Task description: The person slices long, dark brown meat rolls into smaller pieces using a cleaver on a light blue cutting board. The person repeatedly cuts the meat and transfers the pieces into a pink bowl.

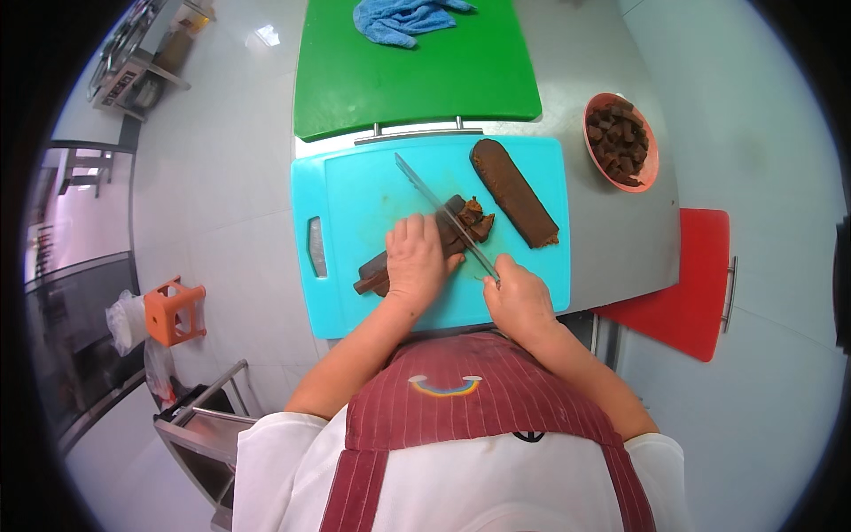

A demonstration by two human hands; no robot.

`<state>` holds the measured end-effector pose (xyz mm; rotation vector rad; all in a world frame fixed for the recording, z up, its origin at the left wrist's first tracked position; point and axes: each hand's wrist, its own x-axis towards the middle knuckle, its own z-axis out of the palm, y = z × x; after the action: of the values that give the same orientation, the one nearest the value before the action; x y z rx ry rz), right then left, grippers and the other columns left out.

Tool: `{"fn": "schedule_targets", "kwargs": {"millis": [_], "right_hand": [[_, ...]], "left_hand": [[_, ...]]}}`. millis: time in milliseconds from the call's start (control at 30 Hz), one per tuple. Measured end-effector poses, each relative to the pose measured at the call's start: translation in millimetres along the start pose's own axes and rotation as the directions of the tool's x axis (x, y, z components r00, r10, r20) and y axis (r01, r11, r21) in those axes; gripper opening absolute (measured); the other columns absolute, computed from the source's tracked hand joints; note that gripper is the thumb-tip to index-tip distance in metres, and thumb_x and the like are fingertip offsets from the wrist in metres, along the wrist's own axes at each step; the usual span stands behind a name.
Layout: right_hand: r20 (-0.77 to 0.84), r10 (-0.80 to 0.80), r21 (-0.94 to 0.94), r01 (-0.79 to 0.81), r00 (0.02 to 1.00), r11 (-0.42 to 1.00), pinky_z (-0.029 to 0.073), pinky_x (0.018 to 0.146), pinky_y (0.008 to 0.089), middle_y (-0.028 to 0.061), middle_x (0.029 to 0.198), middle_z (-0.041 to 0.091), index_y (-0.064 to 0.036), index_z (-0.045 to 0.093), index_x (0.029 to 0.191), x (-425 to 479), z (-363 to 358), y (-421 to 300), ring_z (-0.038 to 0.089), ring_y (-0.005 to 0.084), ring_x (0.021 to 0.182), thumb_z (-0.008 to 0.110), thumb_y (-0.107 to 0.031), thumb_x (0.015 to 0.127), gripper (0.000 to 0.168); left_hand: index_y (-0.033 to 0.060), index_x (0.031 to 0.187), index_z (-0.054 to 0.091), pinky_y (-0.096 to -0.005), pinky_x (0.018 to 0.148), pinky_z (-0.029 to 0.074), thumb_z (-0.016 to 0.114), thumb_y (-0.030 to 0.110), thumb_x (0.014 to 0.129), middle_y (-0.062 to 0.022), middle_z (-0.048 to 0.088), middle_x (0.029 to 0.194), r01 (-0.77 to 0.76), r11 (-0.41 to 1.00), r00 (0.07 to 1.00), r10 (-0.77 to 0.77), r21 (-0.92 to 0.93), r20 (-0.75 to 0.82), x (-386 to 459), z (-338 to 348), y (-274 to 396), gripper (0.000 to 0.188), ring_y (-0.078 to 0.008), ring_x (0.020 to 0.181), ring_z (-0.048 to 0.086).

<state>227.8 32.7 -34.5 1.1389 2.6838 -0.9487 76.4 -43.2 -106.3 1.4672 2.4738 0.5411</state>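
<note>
My left hand (415, 259) lies over a dark brown food block (372, 269), fingers on its far side and thumb on the near side, pinning it to a turquoise cutting board (352, 193). In my right hand (522, 299) is the handle of a long knife (419, 183), its blade slanting across the block just right of my left hand. Cut brown pieces (482, 226) with orange-brown insides sit against the blade's right side. A second, longer brown block (515, 193) rests whole at the board's right. The palm hides part of the first block.
Beyond the turquoise board is a green cutting board (412, 86) bearing a blue cloth (405, 20). A pink bowl (653, 173) of brown chunks stands on the metal table (611, 246) at right. A red board (698, 286) juts past the table's near right corner. An orange stool (169, 312) is at left.
</note>
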Motion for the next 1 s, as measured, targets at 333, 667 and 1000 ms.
{"fn": "schedule_targets", "kwargs": {"millis": [333,667,1000], "right_hand": [[0.049,0.011,0.046,-0.013,0.999,0.999,0.049,0.062,0.0513,0.0227,0.073,0.06,0.0,0.046,0.089,-22.6,-17.0,-15.6,0.061,0.0419,0.069,0.06,-0.012,0.088,0.019],[0.158,0.032,-0.106,-0.015,0.987,0.994,0.051,0.063,0.0507,0.0247,0.076,0.062,0.002,0.047,0.095,-3.2,-0.4,-23.5,0.064,0.0422,0.071,0.056,-0.011,0.09,0.017],[0.009,-0.04,0.029,0.039,0.999,0.999,0.048,0.063,0.0511,0.0232,0.073,0.06,0.001,0.047,0.09,-7.1,6.6,-6.8,0.061,0.0433,0.071,0.061,-0.013,0.088,0.021]], "left_hand": [[-0.0054,0.128,0.048,-0.0432,0.092,0.039,0.086,0.037,0.061,-0.0171,0.052,0.116,-0.001,0.999,0.995,-0.002,-0.038,-0.098,-16.6,-9.0,-7.7,0.088,-0.0341,0.107,0.05],[0.0004,0.107,0.056,-0.0416,0.082,0.039,0.085,0.029,0.061,-0.0115,0.053,0.104,-0.003,0.999,1.0,0.003,-0.044,-0.01,-12.2,-7.4,-11.4,0.061,-0.0305,0.098,0.051],[-0.0016,0.121,0.053,-0.0399,0.086,0.041,0.085,0.038,0.062,-0.0118,0.054,0.109,0.011,1.0,1.0,-0.011,-0.029,-0.003,-13.9,-15.1,-11.7,0.078,-0.0301,0.102,0.052]]}}
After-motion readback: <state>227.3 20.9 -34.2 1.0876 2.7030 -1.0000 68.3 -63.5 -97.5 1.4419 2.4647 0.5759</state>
